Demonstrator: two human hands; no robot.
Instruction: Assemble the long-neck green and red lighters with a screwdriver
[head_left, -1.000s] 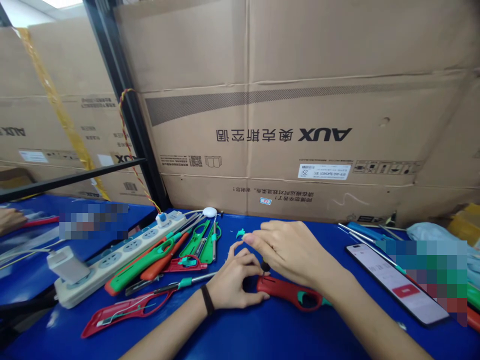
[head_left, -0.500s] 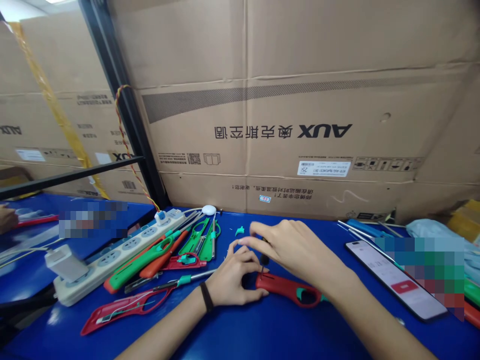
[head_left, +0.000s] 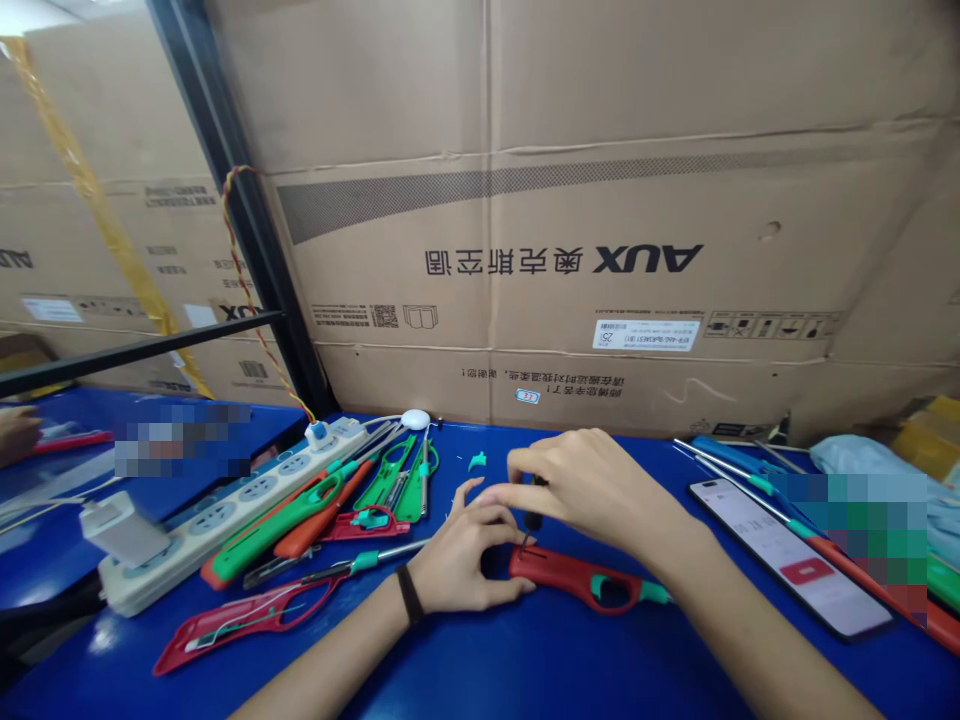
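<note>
A red long-nosed lighter with a teal trigger lies on its side on the blue table. My left hand is closed around its left end, the thumb along the near side and the fingers behind it. Above that end my right hand pinches a small screwdriver with a dark handle, held upright. Its tip meets the lighter's red casing near the left end. My right fingers hide the top of the handle. Behind my hands lies a small teal plastic piece.
Left of my hands are an opened red lighter half, green lighter parts, and a white power strip with a charger. To the right lie a phone and more lighters. A cardboard box stands behind. Another person's hand shows far left.
My right hand has shifted slightly, with the screwdriver still at the lighter's left end. My left hand keeps its hold. The whole view has moved a little.
</note>
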